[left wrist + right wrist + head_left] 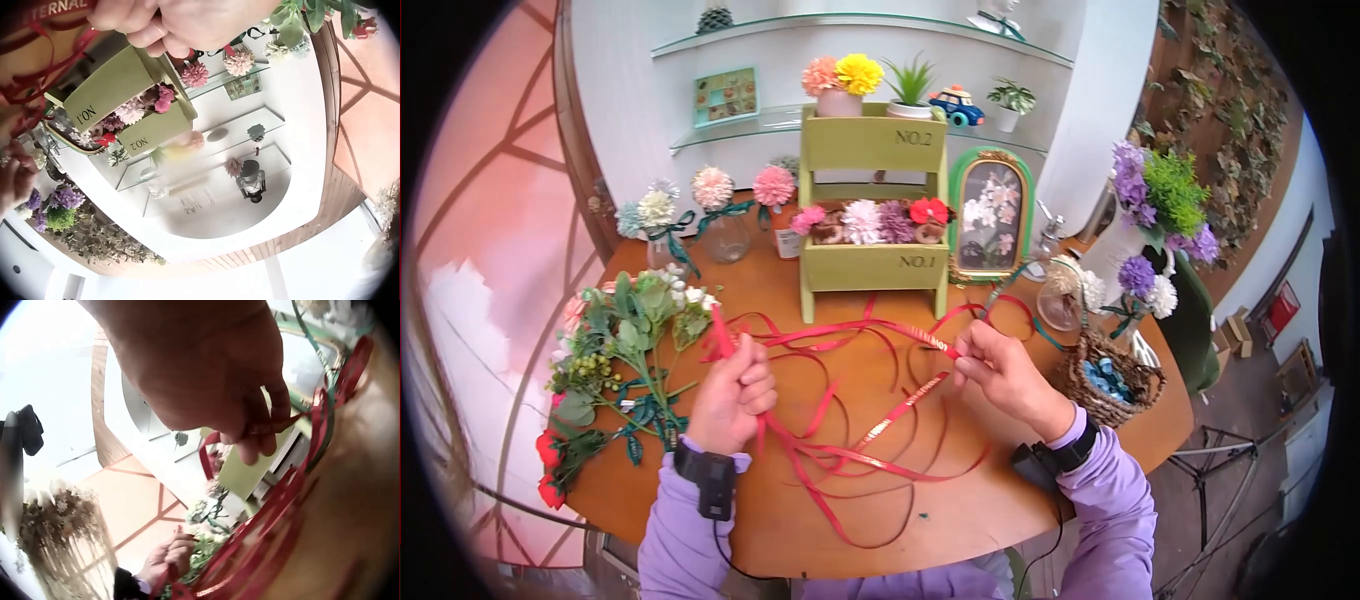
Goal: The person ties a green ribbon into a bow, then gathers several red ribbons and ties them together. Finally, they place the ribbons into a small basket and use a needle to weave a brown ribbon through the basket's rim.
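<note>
A long red ribbon [887, 418] with pale printed lettering lies in loose loops over the wooden table. My left hand [738, 392] grips the ribbon, and one piece sticks up above the fist. Across from it, my right hand [1002, 370] pinches another stretch between thumb and fingers, so a length runs between both hands. In the right wrist view the ribbon [284, 534] trails below the right hand [206, 369]. The left wrist view shows the left hand [169, 22] from close up, with printed ribbon [56, 9] beside it.
Left of the hands lies a flower bunch [635, 320] tied with dark green ribbon. A green two-tier stand [873, 268] with flowers rises behind, beside a framed picture [990, 220]. A woven basket [1100, 400] sits near the right forearm. Vases with flowers line the back.
</note>
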A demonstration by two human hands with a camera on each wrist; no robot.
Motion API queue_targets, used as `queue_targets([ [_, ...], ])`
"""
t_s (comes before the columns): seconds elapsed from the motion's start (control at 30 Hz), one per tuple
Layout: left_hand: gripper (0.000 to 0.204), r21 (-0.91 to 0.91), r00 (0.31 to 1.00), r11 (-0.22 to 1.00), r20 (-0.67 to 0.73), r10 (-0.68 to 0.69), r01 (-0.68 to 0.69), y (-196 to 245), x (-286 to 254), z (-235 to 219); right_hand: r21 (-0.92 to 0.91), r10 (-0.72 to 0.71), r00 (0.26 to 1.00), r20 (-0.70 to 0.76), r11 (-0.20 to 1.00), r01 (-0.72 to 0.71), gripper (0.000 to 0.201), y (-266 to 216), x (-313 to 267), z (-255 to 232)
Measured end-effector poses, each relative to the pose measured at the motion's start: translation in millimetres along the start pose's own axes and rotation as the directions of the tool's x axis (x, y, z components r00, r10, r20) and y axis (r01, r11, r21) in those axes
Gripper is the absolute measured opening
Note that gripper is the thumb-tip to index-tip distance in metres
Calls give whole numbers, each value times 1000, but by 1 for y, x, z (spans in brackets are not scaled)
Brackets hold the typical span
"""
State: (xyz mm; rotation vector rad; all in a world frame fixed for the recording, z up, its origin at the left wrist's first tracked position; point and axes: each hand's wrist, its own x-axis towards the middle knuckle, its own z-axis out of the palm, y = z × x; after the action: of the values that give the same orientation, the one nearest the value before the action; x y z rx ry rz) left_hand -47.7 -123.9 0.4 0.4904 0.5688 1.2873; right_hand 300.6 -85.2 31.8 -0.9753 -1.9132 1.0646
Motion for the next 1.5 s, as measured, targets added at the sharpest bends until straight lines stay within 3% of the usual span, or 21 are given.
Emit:
queue_targets([
  [0.03,24,39,1000,999,16,26,-26,-3,0,-2,157,29,1000,7,987,-29,5,-3,8,14],
  [0.13,27,182,999,983,51,20,-29,-5,-3,3,246,106,994,-10,964,-101,5,-28,32,59],
  [0.2,30,201,998,979,55,8,-19,-7,-4,4,42,-154,986,-68,987,157,7,-25,47,94],
  [0.27,33,220,997,975,71,-16,-1,-10,-3,7,-98,-259,966,-13,962,256,11,-18,58,125],
  [0.37,32,257,1000,966,25,12,-18,-14,-4,13,-81,-381,924,-32,923,377,10,-25,63,153],
  [0.47,35,183,996,983,-85,24,-8,-16,-4,15,-97,-268,963,22,958,269,16,-34,60,156],
  [0.7,40,79,942,956,-161,293,-284,-6,8,-16,-281,-222,957,189,921,269,13,-22,41,118],
  [0.8,35,116,904,940,-261,340,-320,1,2,9,-334,21,959,284,939,78,17,-36,18,74],
  [0.87,36,32,879,913,-258,401,-406,5,8,1,-261,-4,947,321,961,93,18,-10,4,42],
  [0.9,37,-81,920,924,-163,357,-373,12,7,-8,-242,130,952,278,968,-61,19,-17,-6,26],
  [0.93,36,-67,937,935,-62,344,-347,20,5,-17,-273,100,969,226,961,-36,19,-13,-13,9],
  [0.97,35,-106,935,930,-74,346,-353,24,1,-14,-283,278,936,214,935,-213,19,-14,-18,-9],
  [1.0,35,-143,934,923,-83,348,-357,27,-3,-10,-283,192,967,167,949,-140,19,2,-24,-27],
  [1.07,34,-181,935,918,-54,350,-354,33,-5,-13,-389,225,974,-37,894,-221,16,2,-30,-54],
  [1.13,33,-216,936,913,-20,351,-346,38,-4,-18,-570,85,973,-213,798,-195,17,0,-32,-72],
  [1.2,32,-283,909,873,14,417,-397,43,-5,-25,-632,38,968,-246,752,-190,15,7,-34,-76],
  [1.27,31,-283,908,872,9,419,-400,48,-7,-28,-727,-189,962,-198,686,-15,9,7,-32,-68],
  [1.33,30,-325,923,868,-49,381,-375,50,-8,-29,-756,-162,966,-204,652,-50,8,3,-30,-60],
  [1.4,31,-285,942,898,-69,329,-335,51,-7,-27,-710,-31,994,102,698,95,10,3,-27,-56],
  [1.43,31,-248,955,922,-94,281,-296,50,-7,-26,-667,133,978,160,745,8,15,0,-27,-51],
  [1.5,31,-225,957,930,-81,280,-291,49,-5,-22,-735,164,962,220,676,52,16,2,-31,-43],
])
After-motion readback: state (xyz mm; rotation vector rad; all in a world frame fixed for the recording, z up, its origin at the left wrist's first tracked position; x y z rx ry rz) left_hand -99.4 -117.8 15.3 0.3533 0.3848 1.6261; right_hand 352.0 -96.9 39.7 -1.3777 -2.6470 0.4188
